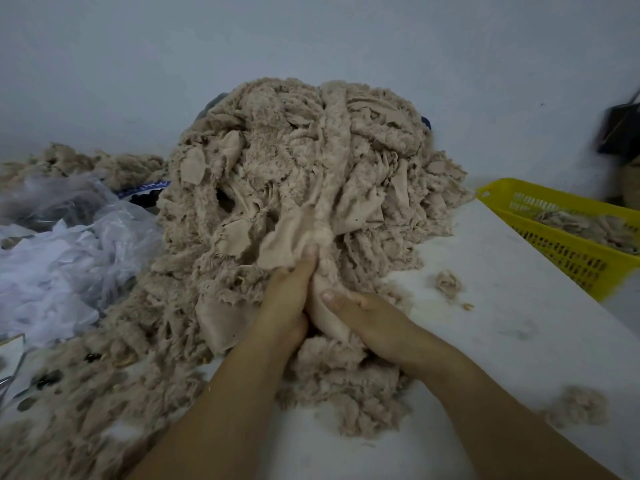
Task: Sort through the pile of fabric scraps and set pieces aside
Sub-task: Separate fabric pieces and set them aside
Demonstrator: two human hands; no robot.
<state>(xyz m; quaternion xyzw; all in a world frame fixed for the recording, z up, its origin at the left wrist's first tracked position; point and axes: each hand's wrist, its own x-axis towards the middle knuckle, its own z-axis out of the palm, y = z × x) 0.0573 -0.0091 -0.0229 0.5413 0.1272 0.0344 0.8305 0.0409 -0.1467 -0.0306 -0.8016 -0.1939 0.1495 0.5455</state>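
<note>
You're barely into this one, going by the look of it. The pile of scraps [304, 161] is huge and takes up most of the bench [502, 334], and the yellow basket [561, 251] off to your right has only a thin layer of pieces in it. So nearly all the sorting is left to do.

Right now you've got one smooth piece [325, 317] at the near foot of the pile, squeezed between both hands. Your right hand [374, 323] has it for real, with the thumb [330, 296] clamped on top and the fingers curled under. Your left hand [287, 299] lies flat against its other side, fingers [304, 268] running fairly straight up the fabric. I can't tell if that one actually pinches it.

A couple of loose tufts [448, 284] sit on the bench nearby.
</note>
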